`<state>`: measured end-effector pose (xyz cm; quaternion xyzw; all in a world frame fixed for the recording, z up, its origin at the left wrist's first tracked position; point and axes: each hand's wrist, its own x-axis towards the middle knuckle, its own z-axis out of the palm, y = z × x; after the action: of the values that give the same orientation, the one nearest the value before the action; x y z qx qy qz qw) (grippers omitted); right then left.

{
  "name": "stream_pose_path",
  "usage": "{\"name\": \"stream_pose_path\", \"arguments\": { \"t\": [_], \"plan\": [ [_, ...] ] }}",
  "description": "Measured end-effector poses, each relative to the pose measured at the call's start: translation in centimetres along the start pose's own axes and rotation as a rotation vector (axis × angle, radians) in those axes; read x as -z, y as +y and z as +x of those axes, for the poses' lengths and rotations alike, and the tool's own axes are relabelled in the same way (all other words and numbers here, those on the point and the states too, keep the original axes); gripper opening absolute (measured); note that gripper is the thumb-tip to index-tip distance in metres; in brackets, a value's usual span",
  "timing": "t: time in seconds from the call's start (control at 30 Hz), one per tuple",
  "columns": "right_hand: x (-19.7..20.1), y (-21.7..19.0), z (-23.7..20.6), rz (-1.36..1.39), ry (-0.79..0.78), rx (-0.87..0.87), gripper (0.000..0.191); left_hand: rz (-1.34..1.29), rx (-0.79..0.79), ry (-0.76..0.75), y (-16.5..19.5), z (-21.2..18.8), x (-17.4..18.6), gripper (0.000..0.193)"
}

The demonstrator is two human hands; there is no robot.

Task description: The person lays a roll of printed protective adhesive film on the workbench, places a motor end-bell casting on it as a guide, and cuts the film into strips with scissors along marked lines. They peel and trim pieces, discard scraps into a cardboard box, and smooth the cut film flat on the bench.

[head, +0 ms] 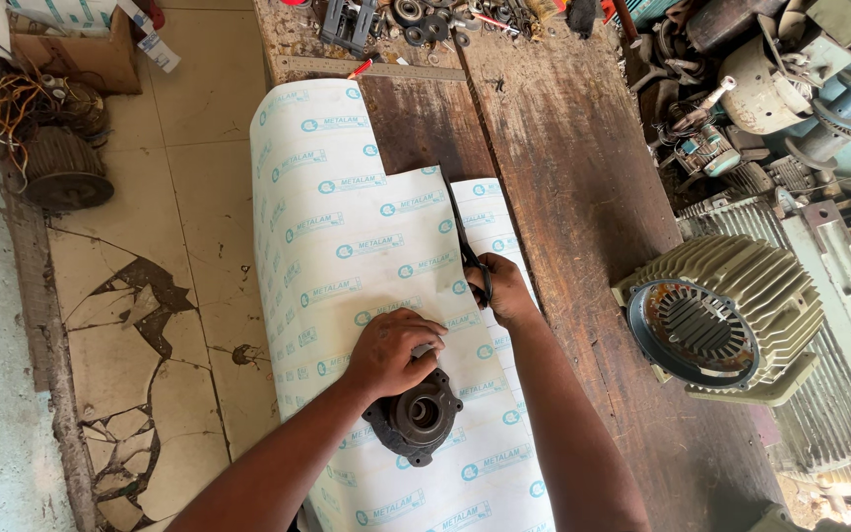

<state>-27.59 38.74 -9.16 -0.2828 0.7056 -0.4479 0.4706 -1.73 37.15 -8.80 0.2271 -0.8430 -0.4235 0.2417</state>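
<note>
a white sheet of printed insulation paper (347, 256) lies across a dark wooden worktop (573, 197) and hangs over its left edge above the cracked tile floor (150, 325), filling the middle of the frame. the left hand (391, 350), just below the centre, presses palm down with fingers curled onto the sheet and the top of a dark round metal end cover (416, 419), which sits on the paper at the lower centre. the right hand (504, 291), a little right of centre, is closed around the handles of dark scissors (470, 251) — the blades point toward the top of the frame, along a cut line in the sheet. to the right of that line lies a narrower strip of the same paper (494, 212); whether it is fully separate cannot be told.

at the right edge of the worktop sits a pale finned motor housing (731, 315) with its open stator facing the camera. beyond it, upper right, is a heap of motor parts (770, 89). at the top centre lie small bearings and tools (425, 20) — and a flat metal ruler (376, 67). on the floor at upper left stands a wound coil with loose wires (56, 148) beside a cardboard box (71, 49).
</note>
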Motion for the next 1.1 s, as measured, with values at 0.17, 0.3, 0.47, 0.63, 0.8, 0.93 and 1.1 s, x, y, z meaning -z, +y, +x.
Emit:
{"name": "stream_pose_path", "arguments": {
  "t": [0.17,0.3,0.47,0.63,0.8,0.93,1.1],
  "plan": [
    [0.0,-0.6,-0.3,-0.045,-0.007,0.003,0.024,0.016,0.009,-0.019,0.0,0.0,0.0,0.01],
    [-0.2,-1.2,-0.2,-0.037,0.002,-0.01,0.023,-0.002,-0.005,-0.003,0.1,-0.1,0.0,0.009],
    [-0.1,-1.9,0.5,-0.07,-0.013,-0.005,0.023,-0.002,-0.003,0.0,0.0,0.0,0.0,0.01],
    [0.1,-2.7,0.7,-0.01,0.063,0.069,0.025,-0.005,0.009,-0.005,0.0,0.0,-0.1,0.01],
    [1.5,-4.4,-1.8,0.034,0.179,0.216,0.029,-0.001,-0.02,0.001,0.1,0.0,0.1,0.009],
    [3.9,-3.3,-8.9,-0.006,0.177,0.356,0.03,-0.017,-0.045,0.045,0.4,0.0,0.1,0.008],
    [4.0,3.6,-21.9,-0.133,0.226,0.085,0.031,0.023,-0.107,0.084,0.6,-0.3,-0.2,0.007]
  ]
}}
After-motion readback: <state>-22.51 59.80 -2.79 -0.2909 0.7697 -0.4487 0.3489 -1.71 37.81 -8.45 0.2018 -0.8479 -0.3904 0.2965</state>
